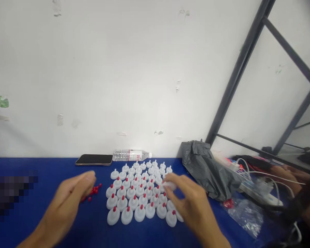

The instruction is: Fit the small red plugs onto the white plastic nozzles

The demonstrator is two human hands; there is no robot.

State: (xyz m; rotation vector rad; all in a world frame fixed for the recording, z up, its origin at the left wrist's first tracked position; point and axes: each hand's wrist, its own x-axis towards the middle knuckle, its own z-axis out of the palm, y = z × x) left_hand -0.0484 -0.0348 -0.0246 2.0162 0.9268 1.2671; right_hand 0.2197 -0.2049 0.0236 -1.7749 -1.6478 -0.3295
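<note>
Several white plastic caps (136, 193) stand in rows on the blue table (41, 220); the nearer rows carry red tips, the far rows are plain white. My right hand (188, 203) reaches over the right side of the rows, fingers pinched on a white cap (169, 186). My left hand (69, 196) hovers left of the rows with fingers curled together, right beside a small heap of red beads (94, 190). I cannot make out what its fingertips hold.
A dark phone (94, 159) and a lying water bottle (130, 155) rest against the white wall. A black plastic bag (206, 168), a clear bag (245, 213), a power strip with white cables (258, 193) and another person's arm (294, 175) fill the right side.
</note>
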